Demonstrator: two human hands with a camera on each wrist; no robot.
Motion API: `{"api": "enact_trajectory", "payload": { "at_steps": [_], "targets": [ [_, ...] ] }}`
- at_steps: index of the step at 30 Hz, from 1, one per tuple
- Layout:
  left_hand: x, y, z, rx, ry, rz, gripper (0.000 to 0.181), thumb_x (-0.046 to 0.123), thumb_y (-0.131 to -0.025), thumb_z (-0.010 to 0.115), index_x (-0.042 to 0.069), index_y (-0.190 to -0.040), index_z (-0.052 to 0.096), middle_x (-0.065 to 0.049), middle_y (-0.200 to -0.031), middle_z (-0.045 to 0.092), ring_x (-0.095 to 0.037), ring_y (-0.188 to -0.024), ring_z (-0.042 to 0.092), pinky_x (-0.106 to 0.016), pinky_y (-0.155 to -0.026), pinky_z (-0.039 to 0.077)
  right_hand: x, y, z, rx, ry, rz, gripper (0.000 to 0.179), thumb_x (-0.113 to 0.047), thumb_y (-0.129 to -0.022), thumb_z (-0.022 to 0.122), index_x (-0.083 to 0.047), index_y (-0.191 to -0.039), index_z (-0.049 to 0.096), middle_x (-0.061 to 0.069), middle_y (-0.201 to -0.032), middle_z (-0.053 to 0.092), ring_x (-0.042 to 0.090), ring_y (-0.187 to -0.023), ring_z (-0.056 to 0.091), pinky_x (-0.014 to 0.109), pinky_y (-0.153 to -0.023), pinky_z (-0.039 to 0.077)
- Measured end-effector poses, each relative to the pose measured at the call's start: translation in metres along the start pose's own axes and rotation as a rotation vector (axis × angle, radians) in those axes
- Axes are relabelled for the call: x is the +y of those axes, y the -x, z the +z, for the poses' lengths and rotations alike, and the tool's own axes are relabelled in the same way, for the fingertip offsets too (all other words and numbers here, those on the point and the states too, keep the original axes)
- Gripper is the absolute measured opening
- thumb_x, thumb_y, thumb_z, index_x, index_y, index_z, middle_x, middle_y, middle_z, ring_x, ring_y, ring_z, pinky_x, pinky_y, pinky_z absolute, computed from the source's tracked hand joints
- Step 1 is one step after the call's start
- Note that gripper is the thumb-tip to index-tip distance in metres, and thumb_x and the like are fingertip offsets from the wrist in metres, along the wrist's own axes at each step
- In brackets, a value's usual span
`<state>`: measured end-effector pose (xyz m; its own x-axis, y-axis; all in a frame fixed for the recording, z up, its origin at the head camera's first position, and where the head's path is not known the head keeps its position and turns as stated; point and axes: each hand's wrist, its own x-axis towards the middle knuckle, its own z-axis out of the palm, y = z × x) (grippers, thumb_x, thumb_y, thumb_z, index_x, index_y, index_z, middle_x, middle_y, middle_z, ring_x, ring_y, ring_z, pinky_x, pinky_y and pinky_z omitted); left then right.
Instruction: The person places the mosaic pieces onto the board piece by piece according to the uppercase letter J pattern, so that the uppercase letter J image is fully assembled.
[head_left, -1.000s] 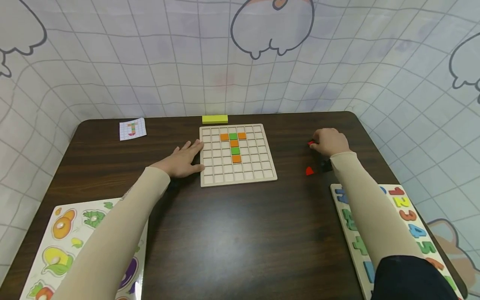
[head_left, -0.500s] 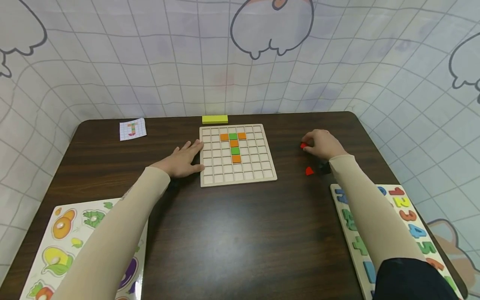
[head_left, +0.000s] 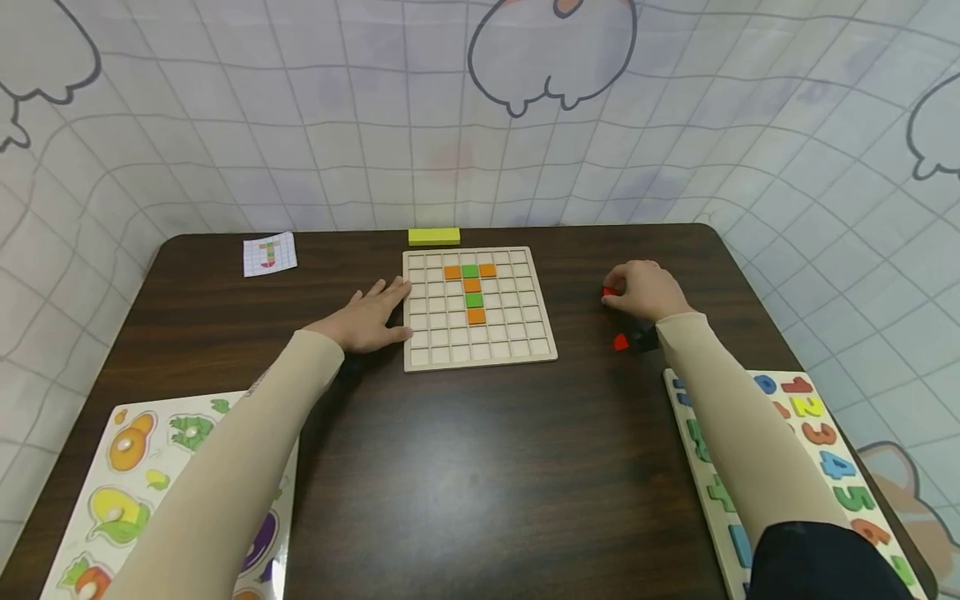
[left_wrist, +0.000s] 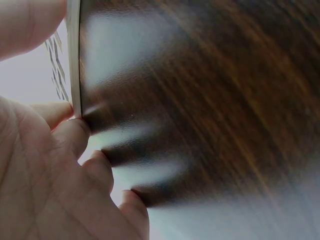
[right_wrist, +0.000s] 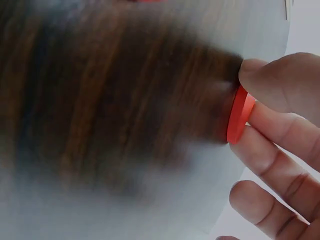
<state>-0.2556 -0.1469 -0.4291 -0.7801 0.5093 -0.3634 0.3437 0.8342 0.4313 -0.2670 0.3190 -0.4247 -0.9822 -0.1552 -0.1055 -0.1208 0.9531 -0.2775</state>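
Observation:
My left hand lies with spread, fairly straight fingers against the left edge of a wooden grid board. Fingers and thumb touch that edge in the left wrist view. Orange and green square tiles form a T shape on the board. Right of the board, my right hand pinches a red curved-edge tile between thumb and fingers, low at the tabletop. Most of this tile is covered by the hand in the head view. A second red tile lies on the table just nearer to me.
A small card with a coloured T pattern lies at the back left. A yellow bar sits behind the board. A vegetable puzzle board is at the front left, a number puzzle board at the front right, both partly under my arms.
My right hand has shifted slightly left along the table with the red tile, then nearly stopped. My left hand stays at the board's edge. The head view has shifted a little.

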Motion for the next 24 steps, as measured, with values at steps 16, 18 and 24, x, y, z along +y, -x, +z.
{"api": "enact_trajectory", "payload": {
  "at_steps": [16, 18, 24],
  "targets": [
    [0.0, 0.0, -0.001, -0.003, 0.009, -0.004, 0.086, 0.04, -0.107, 0.054, 0.007, -0.168, 0.003, -0.016, -0.176, -0.003, -0.044, -0.163, -0.005, -0.068, -0.128, 0.0, -0.063, -0.007, 0.015, -0.006, -0.081, -0.248, 0.022, -0.022, -0.09, 0.081, -0.01, -0.107, 0.079, 0.01, -0.11, 0.076, 0.032, -0.108, 0.066, 0.054, -0.111, 0.046],
    [0.002, 0.001, -0.002, -0.003, 0.01, -0.005, 0.086, 0.039, -0.107, 0.055, 0.007, -0.168, 0.003, -0.016, -0.176, -0.003, -0.044, -0.163, -0.004, -0.068, -0.128, 0.0, -0.077, -0.007, 0.018, -0.021, -0.089, -0.299, 0.022, -0.022, -0.089, 0.082, -0.01, -0.107, 0.079, 0.009, -0.108, 0.076, 0.031, -0.107, 0.066, 0.053, -0.111, 0.047],
    [0.001, 0.0, -0.001, -0.002, 0.006, 0.002, 0.086, 0.039, -0.107, 0.055, 0.007, -0.168, 0.003, -0.016, -0.176, -0.003, -0.044, -0.163, -0.005, -0.068, -0.128, 0.0, -0.115, -0.009, 0.029, -0.059, -0.084, -0.395, 0.019, -0.025, -0.088, 0.081, -0.011, -0.102, 0.08, 0.005, -0.104, 0.075, 0.025, -0.099, 0.066, 0.045, -0.098, 0.054]
  ]
}}
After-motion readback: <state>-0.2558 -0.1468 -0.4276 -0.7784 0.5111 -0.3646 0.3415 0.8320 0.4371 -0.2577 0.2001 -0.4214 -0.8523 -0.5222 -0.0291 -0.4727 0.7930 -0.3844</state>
